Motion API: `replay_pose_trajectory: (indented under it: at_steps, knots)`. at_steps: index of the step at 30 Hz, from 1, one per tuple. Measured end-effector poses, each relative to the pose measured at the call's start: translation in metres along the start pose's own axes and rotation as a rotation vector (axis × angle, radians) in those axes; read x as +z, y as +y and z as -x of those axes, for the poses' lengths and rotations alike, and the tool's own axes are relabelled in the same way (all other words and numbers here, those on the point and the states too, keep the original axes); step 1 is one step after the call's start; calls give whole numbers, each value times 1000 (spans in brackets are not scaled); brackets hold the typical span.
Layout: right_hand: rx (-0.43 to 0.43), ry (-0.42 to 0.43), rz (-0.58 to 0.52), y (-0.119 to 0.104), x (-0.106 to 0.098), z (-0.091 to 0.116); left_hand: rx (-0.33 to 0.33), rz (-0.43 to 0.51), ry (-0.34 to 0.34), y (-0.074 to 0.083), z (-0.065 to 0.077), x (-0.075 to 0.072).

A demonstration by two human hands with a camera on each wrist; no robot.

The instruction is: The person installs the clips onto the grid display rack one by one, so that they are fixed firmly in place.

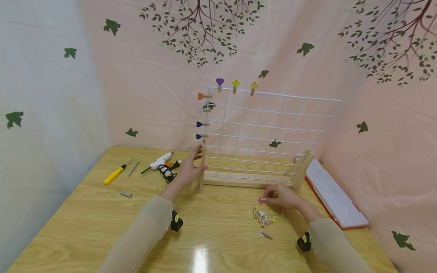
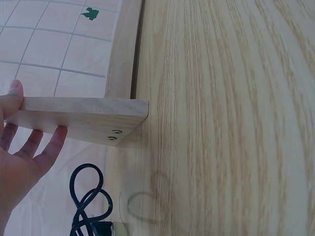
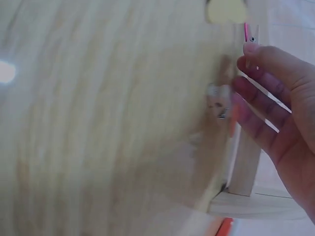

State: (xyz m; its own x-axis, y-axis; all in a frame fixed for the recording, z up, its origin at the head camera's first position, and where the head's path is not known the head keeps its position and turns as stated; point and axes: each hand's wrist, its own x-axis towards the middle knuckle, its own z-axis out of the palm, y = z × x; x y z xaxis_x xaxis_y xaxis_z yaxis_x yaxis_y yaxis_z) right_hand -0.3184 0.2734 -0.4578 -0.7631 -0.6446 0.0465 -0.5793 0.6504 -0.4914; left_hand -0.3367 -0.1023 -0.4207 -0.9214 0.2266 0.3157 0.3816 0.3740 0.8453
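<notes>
A white wire grid (image 1: 307,98) stands in a wooden stand (image 1: 239,183). My left hand (image 1: 187,168) grips the stand's left side post (image 2: 74,115), thumb on one face and fingers on the other. Low by the stand's right end, my right hand (image 1: 283,195) pinches a pink heart clothespin (image 3: 247,34) between thumb and fingertip. Below it lies a small pile of clothespins (image 1: 262,217) with white and yellow hearts. Along the grid's top edge sit a purple clip (image 1: 220,81) and two yellow ones (image 1: 235,83); orange (image 1: 200,96), white and two dark blue (image 1: 199,124) line the left edge.
At the table's left lie a yellow screwdriver (image 1: 113,175), two bolts (image 1: 125,195) and a glue gun (image 1: 160,161) with its black cord coiled. A white case with a red edge (image 1: 336,195) lies right of the stand. Patterned cloth hangs behind.
</notes>
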Motion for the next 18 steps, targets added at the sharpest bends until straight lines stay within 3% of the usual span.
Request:
replay_pose_trajectory:
  at_steps: [3, 9, 15, 18]
  knots:
    - [-20, 24, -15, -6, -6, 1, -7, -10, 1, 0, 0, 0]
    - [-145, 121, -61, -26, -30, 0, -12, -23, 2, 1, 0, 1]
    - [-24, 92, -200, -69, -67, 0, -15, -15, 3, 3, 1, 0]
    - [-14, 121, -237, -90, -79, 0, -17, -9, 4, 3, 1, 0]
